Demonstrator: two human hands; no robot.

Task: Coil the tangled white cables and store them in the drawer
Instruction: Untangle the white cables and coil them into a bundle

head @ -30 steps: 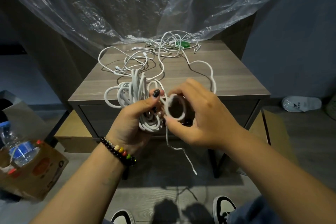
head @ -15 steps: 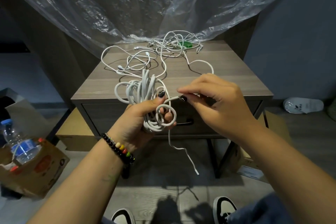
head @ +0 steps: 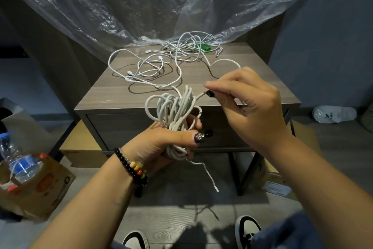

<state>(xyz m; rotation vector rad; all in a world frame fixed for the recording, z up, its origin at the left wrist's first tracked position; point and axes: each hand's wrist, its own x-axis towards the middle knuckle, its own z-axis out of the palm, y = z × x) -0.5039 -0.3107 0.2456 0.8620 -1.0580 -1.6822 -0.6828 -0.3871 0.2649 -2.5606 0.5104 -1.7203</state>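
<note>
Left hand (head: 161, 141): raised in front of the counter (head: 262, 85), fingers and thumb curled round a bundle of white cable loops (head: 177, 111); beaded bracelet (head: 131, 168) on the wrist. The loops stand up above the fist and bulge out below it. One loose cable end (head: 210, 178) hangs down from the bundle toward the floor.

Right hand (head: 248, 103): held just right of the bundle and slightly higher, thumb and forefinger pinching a strand of the same white cable, drawn taut between the pinch and the bundle. The other fingers are curled loosely.

Tangled white cables (head: 161, 65): spread loose over the counter top, well behind the hands, several plugs showing; one strand runs from the heap to the bundle. A denser knot lies at the far edge, over a green object (head: 203, 47).

Drawer (head: 121, 127): in the counter front, closed, its dark handle (head: 209, 133) partly hidden by the left thumb.

Clear plastic sheet (head: 141, 2): draped behind the counter.

Floor, left: cardboard box (head: 40, 192) holding a water bottle (head: 18, 164). Floor, right: a white slipper (head: 334, 114). Two black-and-white shoes (head: 246, 228) at the bottom edge.
</note>
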